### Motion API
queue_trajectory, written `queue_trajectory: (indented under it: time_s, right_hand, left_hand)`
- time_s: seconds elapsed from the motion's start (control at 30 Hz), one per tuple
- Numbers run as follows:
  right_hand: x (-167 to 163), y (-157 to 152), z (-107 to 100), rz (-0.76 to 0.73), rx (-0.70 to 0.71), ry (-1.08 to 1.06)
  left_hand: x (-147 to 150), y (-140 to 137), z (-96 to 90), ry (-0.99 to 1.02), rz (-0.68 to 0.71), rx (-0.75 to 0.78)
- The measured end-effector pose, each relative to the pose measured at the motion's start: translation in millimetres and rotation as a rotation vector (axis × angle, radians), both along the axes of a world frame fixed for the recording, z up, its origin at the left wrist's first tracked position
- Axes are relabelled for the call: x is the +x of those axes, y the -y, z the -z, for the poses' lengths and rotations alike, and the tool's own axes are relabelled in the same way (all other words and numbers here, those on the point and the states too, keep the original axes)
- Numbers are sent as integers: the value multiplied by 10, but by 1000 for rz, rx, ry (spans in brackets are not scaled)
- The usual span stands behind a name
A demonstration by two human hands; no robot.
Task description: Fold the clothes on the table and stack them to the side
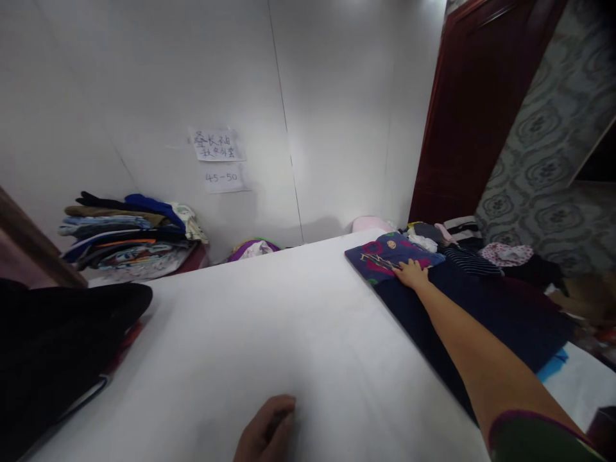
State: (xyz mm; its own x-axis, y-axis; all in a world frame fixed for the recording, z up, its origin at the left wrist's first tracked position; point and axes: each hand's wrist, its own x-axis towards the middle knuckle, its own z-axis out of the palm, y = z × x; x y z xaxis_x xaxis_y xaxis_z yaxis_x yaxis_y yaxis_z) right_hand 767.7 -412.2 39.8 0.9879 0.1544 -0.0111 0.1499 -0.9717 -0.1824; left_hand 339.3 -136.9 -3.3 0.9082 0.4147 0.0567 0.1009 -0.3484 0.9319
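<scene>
The right hand (412,273) rests on the far end of a dark navy garment (428,327), its fingers spread and apart, laid over the cloth. The patterned panel (382,253) beneath the fingers is figured in magenta, green and yellow. The navy garment lies flat along the right side of a white table (269,314), running from the far edge towards the near right. The right forearm crosses above it, in a dark green sleeve (534,439) with purple trim.

The left hand (269,427) is at the near edge of view, centre, partly cut off. Its fingers are curled in, with nothing visible in them; whether they are fully closed cannot be told. It is well apart from the navy garment.

A bright blue cloth (553,364) shows at the near right side of the navy garment. Beyond it, to the far right, are a striped garment (469,262) and a spotted cloth (507,254), among other loose clothing.

At near left lies a black garment (67,346). At far left stands a stack of folded clothes (132,234). Two handwritten paper notices (220,144) are on the white wall (192,70); the lower reads "45-50". A dark red door (474,109) stands at far right.
</scene>
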Motion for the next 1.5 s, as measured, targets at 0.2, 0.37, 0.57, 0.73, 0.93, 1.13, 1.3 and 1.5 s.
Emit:
queue_trajectory:
  time_s: [0.2,0.37,0.57,0.73,0.93,1.13,1.3,1.5]
  right_hand:
    - [-669,-137,-10,-226,-1,19]
    - [-1422,-260,30,-370,28,9]
    - [-2479,-605,147,-667,198,-161]
    - [-3084,-919,87,-898,283,-232]
    - [-3275,-1083,157,-901,364,-166]
    - [-3263,-1202,430,-796,451,-77]
    - [-3192,-1744,509,-715,806,-243]
    - [-3309,-2274,526,-559,991,-355]
  left_hand:
    - [1,53,-79,22,-6,18]
    - [30,38,-83,32,18,19]
    - [62,26,-42,80,47,53]
    - [71,13,-35,117,79,58]
    - [101,-4,83,129,158,48]
    - [101,100,92,108,163,120]
    - [126,179,68,23,-11,73]
    - [244,59,115,-12,-355,-258]
